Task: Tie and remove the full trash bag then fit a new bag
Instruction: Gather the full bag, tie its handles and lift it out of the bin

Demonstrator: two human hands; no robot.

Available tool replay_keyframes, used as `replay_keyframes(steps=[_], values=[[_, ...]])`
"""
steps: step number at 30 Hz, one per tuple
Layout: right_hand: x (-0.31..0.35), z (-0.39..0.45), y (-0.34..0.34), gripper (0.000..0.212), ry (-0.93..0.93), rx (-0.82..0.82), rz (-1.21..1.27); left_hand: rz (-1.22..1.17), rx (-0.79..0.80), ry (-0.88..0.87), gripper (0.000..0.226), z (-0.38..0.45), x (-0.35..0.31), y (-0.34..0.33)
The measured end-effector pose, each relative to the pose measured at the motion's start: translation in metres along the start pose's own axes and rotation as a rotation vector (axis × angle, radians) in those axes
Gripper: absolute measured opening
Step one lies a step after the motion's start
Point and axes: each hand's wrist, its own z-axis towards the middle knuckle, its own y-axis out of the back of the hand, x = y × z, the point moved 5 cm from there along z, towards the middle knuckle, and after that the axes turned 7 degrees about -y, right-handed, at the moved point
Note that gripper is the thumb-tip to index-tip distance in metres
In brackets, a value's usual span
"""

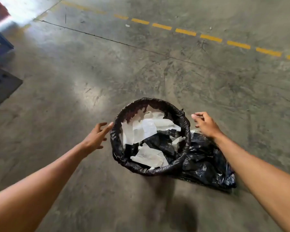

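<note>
A round bin stands on the concrete floor, lined with a black trash bag (186, 144) whose edge is rolled over the rim. White crumpled paper (146, 129) and black plastic fill it. A second black bag (208, 163) lies flat on the floor against the bin's right side. My left hand (95, 136) is just left of the rim, fingers spread, a fingertip almost touching the bag's edge. Beyond the bin's right rim my right hand (206, 124) hovers with its fingers loosely curled and nothing in them.
Bare concrete floor lies all around. A dashed yellow line (186, 32) crosses the far floor. At the left edge are a dark perforated panel (0, 82) on the floor and a blue metal frame leg (2, 39).
</note>
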Motion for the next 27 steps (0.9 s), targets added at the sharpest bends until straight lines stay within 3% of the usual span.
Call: replay_keyframes(steps=[5,7,11,14,17,20,24,27], values=[[0.005,0.04,-0.041,0.056,0.072,0.34,0.019,0.086,0.301,-0.064,0.069,0.044,0.017,-0.03],[0.002,0.053,-0.049,0.044,0.147,0.365,-0.08,0.15,0.278,-0.134,0.055,0.061,0.025,-0.03],[-0.003,0.066,-0.059,0.04,0.268,0.364,-0.104,0.055,0.17,-0.299,0.051,0.073,0.039,-0.034],[-0.001,0.06,-0.06,0.032,0.333,0.323,-0.063,0.034,-0.047,-0.448,0.009,0.075,0.037,-0.033],[0.004,0.062,-0.059,0.034,0.345,0.231,-0.101,0.074,-0.124,-0.451,0.013,0.077,0.029,-0.031],[0.003,0.072,-0.055,0.044,0.332,0.181,-0.108,0.121,-0.098,-0.425,0.038,0.09,0.019,-0.027],[-0.002,0.078,-0.044,0.059,0.316,0.094,-0.039,0.104,-0.074,-0.495,0.041,0.1,-0.002,-0.034],[-0.008,0.077,-0.042,0.043,0.189,0.116,0.236,-0.02,0.002,-0.38,0.079,0.098,-0.001,-0.037]])
